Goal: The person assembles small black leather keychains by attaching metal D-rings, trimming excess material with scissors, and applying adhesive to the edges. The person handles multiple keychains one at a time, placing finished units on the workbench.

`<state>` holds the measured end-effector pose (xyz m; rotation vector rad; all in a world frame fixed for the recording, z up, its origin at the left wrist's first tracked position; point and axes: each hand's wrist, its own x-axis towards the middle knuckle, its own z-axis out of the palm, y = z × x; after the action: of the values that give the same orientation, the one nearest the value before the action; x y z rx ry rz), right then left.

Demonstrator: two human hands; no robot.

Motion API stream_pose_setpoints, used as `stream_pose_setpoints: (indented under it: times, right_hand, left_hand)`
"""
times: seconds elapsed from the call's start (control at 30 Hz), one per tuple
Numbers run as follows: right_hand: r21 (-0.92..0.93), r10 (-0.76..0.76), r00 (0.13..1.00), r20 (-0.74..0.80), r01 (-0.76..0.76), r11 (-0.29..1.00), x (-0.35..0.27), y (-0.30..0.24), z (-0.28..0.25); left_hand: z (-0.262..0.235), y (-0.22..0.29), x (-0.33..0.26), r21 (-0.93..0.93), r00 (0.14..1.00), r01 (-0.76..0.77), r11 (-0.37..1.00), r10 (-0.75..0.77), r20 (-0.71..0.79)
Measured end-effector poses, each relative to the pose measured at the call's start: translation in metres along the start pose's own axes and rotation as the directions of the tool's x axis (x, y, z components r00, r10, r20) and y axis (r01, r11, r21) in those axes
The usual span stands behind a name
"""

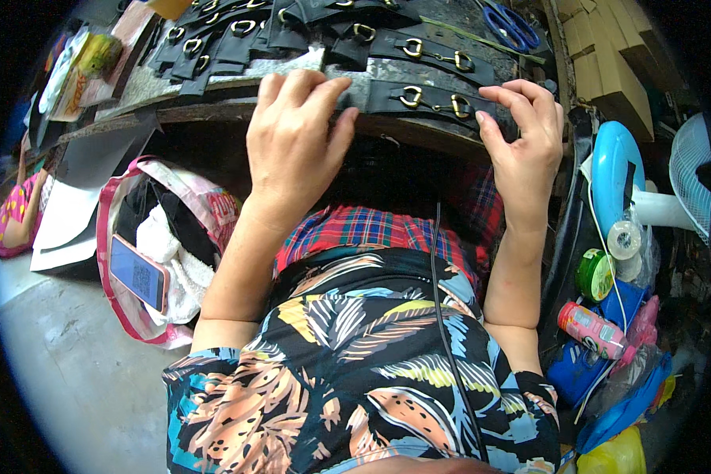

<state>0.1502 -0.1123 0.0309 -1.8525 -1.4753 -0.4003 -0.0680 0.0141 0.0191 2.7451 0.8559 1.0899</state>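
A black strap (pixel 383 98) with two gold-coloured D-shaped rings and a small clasp between them lies along the near edge of the worktable (pixel 371 125). My left hand (pixel 296 138) hovers at its left end, thumb and forefinger apart with nothing visible between them. Over the strap's right end is my right hand (pixel 529 138), its thumb and forefinger also spread; whether the fingertips touch the strap I cannot tell. Just behind lies a second, similar strap (pixel 387 49). Several more black straps with gold rings (pixel 233 51) are heaped at the back left.
Blue-handled scissors (pixel 512 28) lie at the back right. Cardboard (pixel 608 71) stands beyond them. On the right are a blue-and-white fan (pixel 618 158) and a pink bottle (pixel 592 330). A bag (pixel 107 261) at left holds a cloth and a phone (pixel 138 272).
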Motion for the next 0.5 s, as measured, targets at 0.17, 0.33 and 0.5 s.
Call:
stream_pose_setpoints:
  times: [0.17, 0.33, 0.5]
  right_hand:
    - [0.366, -0.149, 0.982, 0.115, 0.097, 0.925, 0.01, -0.014, 0.025]
    - [0.355, -0.152, 0.978, 0.14, 0.094, 0.93, 0.01, -0.015, 0.038]
    - [0.316, -0.147, 0.982, 0.12, 0.102, 0.943, 0.009, -0.014, 0.041]
  left_hand:
    - [0.008, 0.005, 0.003, -0.021, 0.998, 0.024, 1.0, -0.022, 0.065]
    - [0.013, 0.002, 0.006, -0.097, 0.998, 0.034, 0.995, -0.029, 0.058]
    - [0.021, 0.002, 0.009, -0.217, 1.0, 0.026, 0.976, -0.029, -0.01]
